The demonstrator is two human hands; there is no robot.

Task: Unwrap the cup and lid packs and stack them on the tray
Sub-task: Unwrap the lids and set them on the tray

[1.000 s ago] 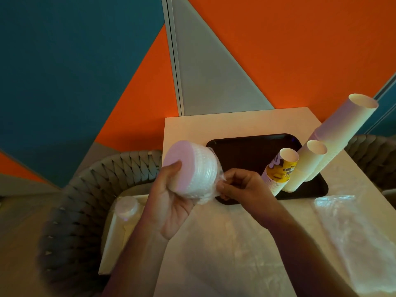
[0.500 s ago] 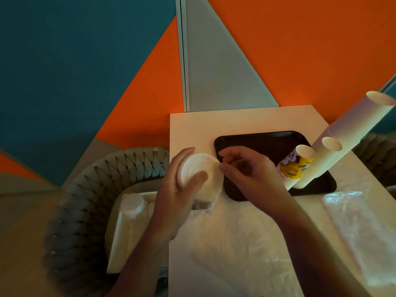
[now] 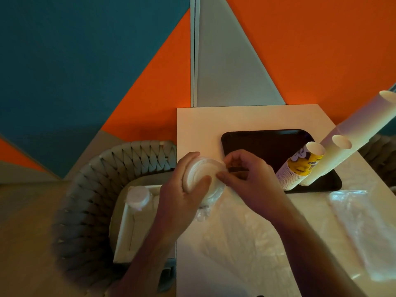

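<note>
My left hand (image 3: 182, 189) grips a stack of white lids (image 3: 200, 173) still partly in clear wrap, held upright over the table's left edge. My right hand (image 3: 246, 176) pinches the wrap at the stack's right rim. Behind them lies the black tray (image 3: 263, 140). On its right side stand a yellow-printed cup stack (image 3: 300, 166), a short white cup stack (image 3: 330, 159) and a tall white cup stack (image 3: 364, 118), all leaning right in this wide view.
Loose clear wrap (image 3: 364, 228) lies on the white table (image 3: 214, 118) at the right and in front of me. Left of the table stands a woven chair (image 3: 90, 189) holding a box with another lid pack (image 3: 138, 197).
The lid stack turned from lying sideways to top-up and came down toward the table. My right hand moved from the stack's lower end up to its right rim.
</note>
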